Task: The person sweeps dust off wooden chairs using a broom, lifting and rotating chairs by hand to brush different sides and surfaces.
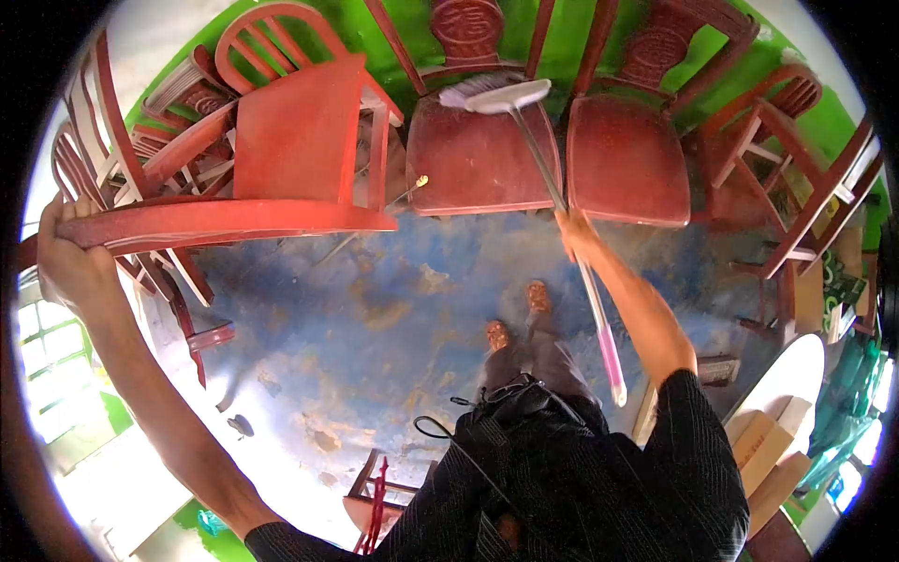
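Observation:
My left hand (80, 253) is closed around a curved red wooden chair part (234, 219) at the left, with the fingers over its top edge. In my right hand (578, 234) is the pole of a broom (506, 96), gripped about midway. The broom's pale head and grey bristles are up over the seat of the middle red chair (482, 155), and its pink handle end hangs down to the right of my legs. Whether the bristles touch the chair cannot be made out.
Another red chair (627, 159) stands right of the middle one, against a green wall. More chairs (295, 131) crowd the left, and others (777, 159) the right. Cardboard pieces (760, 440) lie at the lower right. A small stool (375, 510) is behind my left side.

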`<action>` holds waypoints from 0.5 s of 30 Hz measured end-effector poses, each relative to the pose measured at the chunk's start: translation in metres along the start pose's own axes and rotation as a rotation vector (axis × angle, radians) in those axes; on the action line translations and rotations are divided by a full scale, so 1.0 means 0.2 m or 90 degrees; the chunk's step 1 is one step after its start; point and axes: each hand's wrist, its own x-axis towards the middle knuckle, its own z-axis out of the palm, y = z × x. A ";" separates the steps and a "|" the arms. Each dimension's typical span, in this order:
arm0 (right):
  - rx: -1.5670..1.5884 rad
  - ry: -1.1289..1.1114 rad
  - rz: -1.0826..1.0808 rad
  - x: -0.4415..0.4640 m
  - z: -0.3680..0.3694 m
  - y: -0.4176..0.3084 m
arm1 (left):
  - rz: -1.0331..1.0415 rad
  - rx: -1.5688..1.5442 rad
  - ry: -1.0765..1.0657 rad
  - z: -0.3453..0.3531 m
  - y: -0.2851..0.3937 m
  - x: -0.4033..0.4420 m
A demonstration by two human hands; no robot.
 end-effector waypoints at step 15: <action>0.110 -0.016 0.068 -0.03 0.06 -0.03 | 0.029 0.008 0.079 0.09 0.04 -0.11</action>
